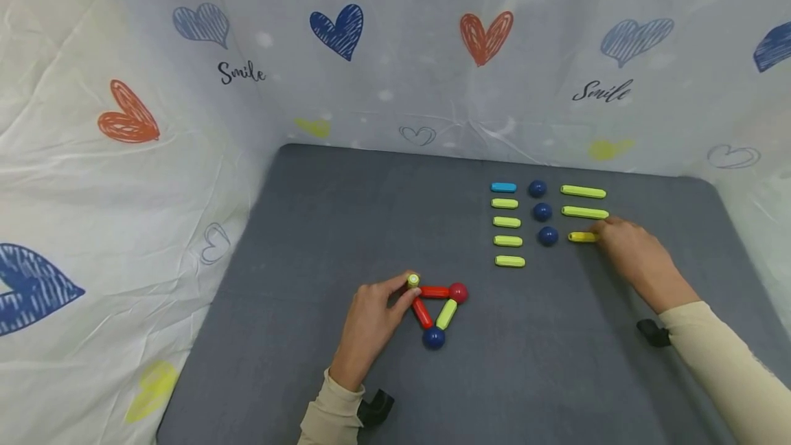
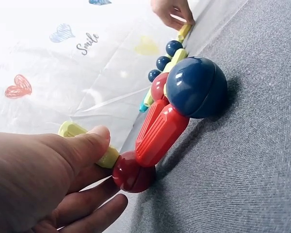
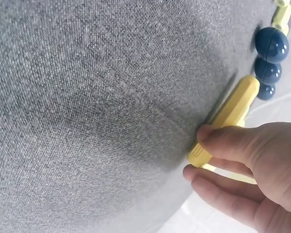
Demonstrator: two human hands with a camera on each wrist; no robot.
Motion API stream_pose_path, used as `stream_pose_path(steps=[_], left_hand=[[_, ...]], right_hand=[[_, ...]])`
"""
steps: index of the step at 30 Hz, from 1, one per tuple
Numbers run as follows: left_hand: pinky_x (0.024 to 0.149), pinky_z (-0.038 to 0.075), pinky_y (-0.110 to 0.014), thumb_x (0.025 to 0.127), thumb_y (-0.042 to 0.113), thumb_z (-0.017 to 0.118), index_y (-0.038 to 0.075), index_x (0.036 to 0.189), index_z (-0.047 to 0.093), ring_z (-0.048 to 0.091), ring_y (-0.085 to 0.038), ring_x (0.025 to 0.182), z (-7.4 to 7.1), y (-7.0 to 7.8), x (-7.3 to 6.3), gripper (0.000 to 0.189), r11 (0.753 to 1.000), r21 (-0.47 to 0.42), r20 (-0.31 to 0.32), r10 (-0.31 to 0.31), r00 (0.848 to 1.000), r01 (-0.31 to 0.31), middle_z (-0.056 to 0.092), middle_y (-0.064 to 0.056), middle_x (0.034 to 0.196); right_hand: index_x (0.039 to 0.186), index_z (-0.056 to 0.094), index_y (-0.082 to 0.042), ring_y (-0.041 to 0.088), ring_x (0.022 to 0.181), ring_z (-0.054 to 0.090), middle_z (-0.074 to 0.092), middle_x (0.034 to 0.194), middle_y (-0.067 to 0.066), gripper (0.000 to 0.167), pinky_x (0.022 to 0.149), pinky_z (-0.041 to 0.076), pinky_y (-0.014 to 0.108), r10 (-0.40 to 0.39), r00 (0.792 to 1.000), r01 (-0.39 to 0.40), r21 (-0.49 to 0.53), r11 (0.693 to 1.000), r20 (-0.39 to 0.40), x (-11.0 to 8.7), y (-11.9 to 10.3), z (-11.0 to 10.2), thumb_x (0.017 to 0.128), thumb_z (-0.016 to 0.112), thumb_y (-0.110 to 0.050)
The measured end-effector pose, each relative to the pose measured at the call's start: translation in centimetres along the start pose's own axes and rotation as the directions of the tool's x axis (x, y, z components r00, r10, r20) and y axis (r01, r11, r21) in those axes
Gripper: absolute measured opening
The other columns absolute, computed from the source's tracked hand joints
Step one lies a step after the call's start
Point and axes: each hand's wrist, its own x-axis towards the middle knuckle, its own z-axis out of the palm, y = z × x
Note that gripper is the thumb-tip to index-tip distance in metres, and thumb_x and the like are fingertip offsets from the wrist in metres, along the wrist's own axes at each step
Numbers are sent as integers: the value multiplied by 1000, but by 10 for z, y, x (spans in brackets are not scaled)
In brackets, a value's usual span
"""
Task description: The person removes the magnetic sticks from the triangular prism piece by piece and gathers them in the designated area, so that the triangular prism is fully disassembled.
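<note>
My left hand pinches a short yellow-green rod that stands up from a red ball. That ball is one corner of a flat triangle, with two red rods, a yellow-green rod, a second red ball and a blue ball making up the rest. In the head view the left fingers partly hide the held rod's corner. At the right, my right hand pinches the near end of a long yellow rod, which lies low over the grey table beside a row of blue balls.
Several short yellow-green rods and one blue rod form a column. Right of them stand three blue balls, then two long yellow-green rods. A white printed curtain borders the grey table.
</note>
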Motion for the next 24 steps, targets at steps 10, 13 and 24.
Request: stream_pose_path(steps=[10, 13, 24], left_hand=[[50, 39, -23, 98, 33, 79, 18, 130, 77, 63, -10, 66, 3, 1, 0, 35, 1000, 9, -32, 24, 999, -24, 80, 1, 109], [60, 53, -27, 98, 33, 79, 16, 129, 77, 67, -13, 74, 6, 3, -3, 36, 1000, 24, -58, 18, 998, -17, 79, 0, 108], [42, 37, -24, 90, 62, 78, 4, 131, 57, 44, -7, 49, 25, 18, -23, 74, 972, 173, -125, -140, 982, 161, 57, 3, 79]], right_hand=[[105, 75, 2, 37, 73, 66, 68, 92, 22, 14, 60, 54, 59, 17, 1000, -17, -41, 999, 5, 2, 4, 2, 94, 70, 9], [108, 75, 2, 39, 74, 67, 68, 93, 21, 18, 60, 54, 59, 23, 999, -24, -54, 998, -27, 0, 4, 2, 91, 76, 7], [113, 72, 4, 42, 84, 67, 70, 102, 24, 42, 63, 54, 57, -77, 947, 54, -82, 995, -313, -1, -53, -27, 81, 92, -12]])
